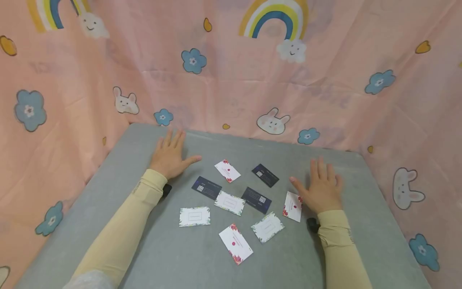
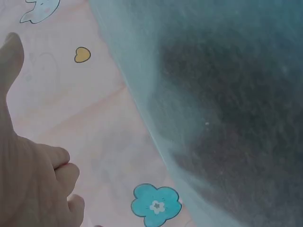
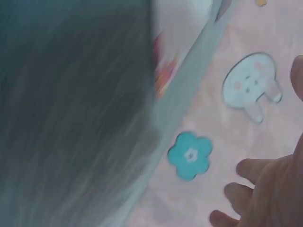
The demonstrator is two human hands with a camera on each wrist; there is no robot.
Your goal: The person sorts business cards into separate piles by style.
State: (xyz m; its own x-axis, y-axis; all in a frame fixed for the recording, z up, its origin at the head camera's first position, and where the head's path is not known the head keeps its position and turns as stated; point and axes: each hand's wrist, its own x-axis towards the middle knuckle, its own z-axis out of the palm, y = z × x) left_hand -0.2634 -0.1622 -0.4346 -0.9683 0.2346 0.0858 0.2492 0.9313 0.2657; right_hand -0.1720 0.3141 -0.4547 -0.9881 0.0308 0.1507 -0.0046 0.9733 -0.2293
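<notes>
Grey tabletop (image 1: 162, 257): three dark cards (image 1: 265, 175), six white cards (image 1: 195, 216), scattered.

left hand (image 1: 169, 158) and right hand (image 1: 323, 190) point forward, fingers (image 1: 175, 140) extended.

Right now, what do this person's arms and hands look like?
The left hand and right hand are bare. The sleeves are pale yellow, with small dark lettering near the cuffs. A small black object shows beside each cuff, and pale grey cloth meets the left sleeve.

Smooth paper, creased cloth
From here the cards (image 1: 229, 203) mid-frame look printed and papery, the tabletop (image 1: 173, 257) around them matt, faintly rough, the backdrop (image 1: 223, 88) across the top thin, wrinkled fabric.
</notes>
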